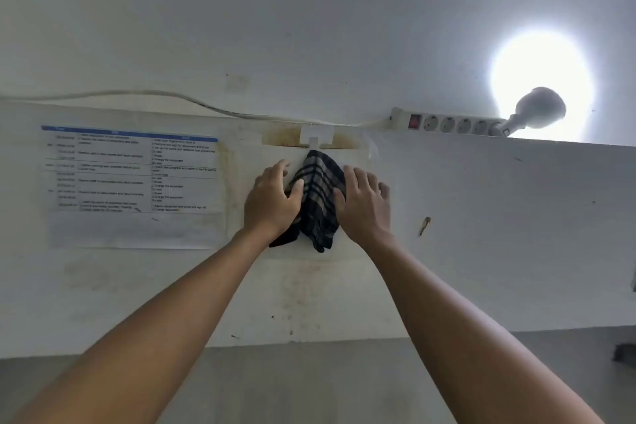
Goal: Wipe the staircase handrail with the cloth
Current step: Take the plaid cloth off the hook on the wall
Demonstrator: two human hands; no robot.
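Hanging: cloth (318, 198), dark plaid with pale stripes, bunched, top end at white hook (314, 138), lower end loose and drooping
Surface: white wall panel (481, 217), stained brown around hook; cloth lies flat against it
Left hand (273, 198): on cloth's left edge, thumb over the fabric, fingers partly curled; grip partly closed on the cloth edge, full pinch not confirmable
Right hand (364, 201): just right of cloth, palm toward panel, fingers spread; grip open, thumb touching cloth's right edge
Arms: both bare forearms reaching up from bottom corners, converging on cloth
Left of cloth: printed schedule sheet (137, 182) with blue header, taped flat; text too blurred to read
Above right: white power strip (447, 122) along panel's top edge, red switch, several sockets; white cable (137, 95) trailing off left
Far right: lamp (537, 110) plugged at strip's end, lit, strong glare behind
Handrail: not identifiable
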